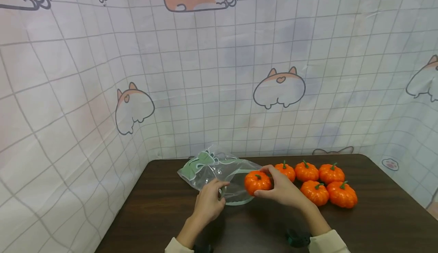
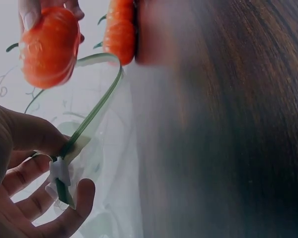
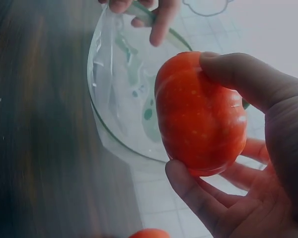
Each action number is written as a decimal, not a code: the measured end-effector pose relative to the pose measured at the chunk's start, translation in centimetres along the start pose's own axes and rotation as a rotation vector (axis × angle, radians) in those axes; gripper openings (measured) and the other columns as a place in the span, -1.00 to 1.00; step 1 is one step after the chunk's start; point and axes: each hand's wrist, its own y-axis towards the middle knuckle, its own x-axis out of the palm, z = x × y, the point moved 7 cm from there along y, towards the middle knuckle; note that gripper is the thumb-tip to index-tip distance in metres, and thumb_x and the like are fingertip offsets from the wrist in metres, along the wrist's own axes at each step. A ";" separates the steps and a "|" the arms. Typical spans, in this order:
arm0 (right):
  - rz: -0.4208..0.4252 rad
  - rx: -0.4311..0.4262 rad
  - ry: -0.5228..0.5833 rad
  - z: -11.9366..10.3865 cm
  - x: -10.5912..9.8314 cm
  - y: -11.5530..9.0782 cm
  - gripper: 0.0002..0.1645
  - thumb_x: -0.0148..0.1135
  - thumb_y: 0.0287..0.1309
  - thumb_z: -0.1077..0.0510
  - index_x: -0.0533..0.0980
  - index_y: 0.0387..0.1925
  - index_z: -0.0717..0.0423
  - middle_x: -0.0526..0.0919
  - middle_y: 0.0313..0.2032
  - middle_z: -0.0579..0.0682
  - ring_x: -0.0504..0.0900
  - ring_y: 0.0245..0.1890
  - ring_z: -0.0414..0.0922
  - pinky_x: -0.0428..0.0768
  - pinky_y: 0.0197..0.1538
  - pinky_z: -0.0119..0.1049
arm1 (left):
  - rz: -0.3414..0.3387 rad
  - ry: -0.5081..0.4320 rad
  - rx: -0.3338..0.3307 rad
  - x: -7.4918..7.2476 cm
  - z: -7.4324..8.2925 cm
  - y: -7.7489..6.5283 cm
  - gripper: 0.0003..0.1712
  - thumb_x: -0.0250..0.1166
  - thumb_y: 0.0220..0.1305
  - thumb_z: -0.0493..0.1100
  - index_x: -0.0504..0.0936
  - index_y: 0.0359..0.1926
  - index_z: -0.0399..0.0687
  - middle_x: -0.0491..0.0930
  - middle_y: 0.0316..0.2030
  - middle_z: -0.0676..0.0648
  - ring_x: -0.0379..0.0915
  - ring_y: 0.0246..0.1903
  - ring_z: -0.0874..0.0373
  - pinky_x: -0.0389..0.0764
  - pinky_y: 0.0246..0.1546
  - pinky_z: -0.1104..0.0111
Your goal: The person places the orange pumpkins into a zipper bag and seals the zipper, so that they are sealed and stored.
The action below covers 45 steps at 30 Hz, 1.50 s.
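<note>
A small orange pumpkin (image 1: pixel 257 183) with a green stem is held in my right hand (image 1: pixel 283 189), thumb on one side and fingers on the other. It hangs over the open mouth of a clear plastic zip bag (image 1: pixel 213 170) with green print. My left hand (image 1: pixel 209 200) pinches the bag's edge, holding the mouth wide. In the left wrist view, the bag's green zip strip (image 2: pixel 97 107) runs between thumb and fingers, and a whitish slider (image 2: pixel 60 171) sits on it. The right wrist view shows the held pumpkin (image 3: pixel 201 116) beside the bag's rounded opening.
Several more orange pumpkins (image 1: pixel 331 173) stand in two rows on the dark wooden table (image 1: pixel 154 207), right of the bag. Behind and to the left hangs a white gridded cloth (image 1: pixel 212 93) with cartoon dogs.
</note>
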 end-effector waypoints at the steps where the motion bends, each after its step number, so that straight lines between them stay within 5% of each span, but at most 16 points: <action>1: 0.003 -0.012 -0.001 -0.1 0.2 0.1 -0.10 0.54 0.04 -0.14 0.33 0.31 0.08 0.54 0.18 0.11 0.57 0.01 -0.06 0.58 0.06 -0.14 | -0.003 -0.004 -0.002 0.0 0.0 0.0 -0.42 0.44 -0.09 -0.40 0.76 0.05 0.01 0.61 -0.30 0.09 0.41 -0.44 0.33 0.35 -0.54 0.45; 12: 0.019 -0.024 -0.032 -0.2 1.9 0.7 -0.04 0.56 0.02 -0.12 0.34 0.33 0.19 0.50 0.28 0.16 0.57 0.17 0.02 0.53 0.27 0.10 | 0.003 -0.023 0.000 -0.1 0.2 0.0 -0.43 0.44 -0.07 -0.40 0.76 0.06 -0.01 0.61 -0.30 0.07 0.40 -0.46 0.34 0.35 -0.54 0.46; 20: 0.059 0.048 -0.073 0.0 2.9 0.8 -0.13 0.59 -0.02 -0.09 0.41 0.22 0.23 0.66 0.04 0.09 0.64 -0.10 -0.13 0.64 0.05 -0.07 | 0.010 -0.021 0.026 0.0 0.8 -0.2 -0.43 0.45 -0.07 -0.39 0.75 0.06 0.00 0.60 -0.30 0.08 0.45 -0.45 0.29 0.35 -0.52 0.47; 34: 0.156 0.078 -0.173 0.1 3.7 1.1 -0.25 0.60 -0.05 -0.10 0.54 0.10 0.20 0.73 -0.10 0.04 0.65 -0.22 -0.15 0.66 -0.08 -0.12 | -0.020 -0.010 0.002 0.3 1.2 -0.2 -0.40 0.45 -0.05 -0.37 0.74 0.10 0.04 0.59 -0.29 0.11 0.37 -0.45 0.37 0.35 -0.52 0.48; 45: 0.214 0.047 -0.310 -0.2 4.4 0.9 -0.39 0.62 -0.06 -0.03 0.62 0.00 0.16 0.67 0.01 0.11 0.66 0.00 0.08 0.61 0.13 0.09 | -0.025 -0.013 0.011 0.5 1.4 -0.3 -0.41 0.44 -0.04 -0.36 0.74 0.10 0.03 0.57 -0.31 0.12 0.34 -0.47 0.39 0.34 -0.54 0.48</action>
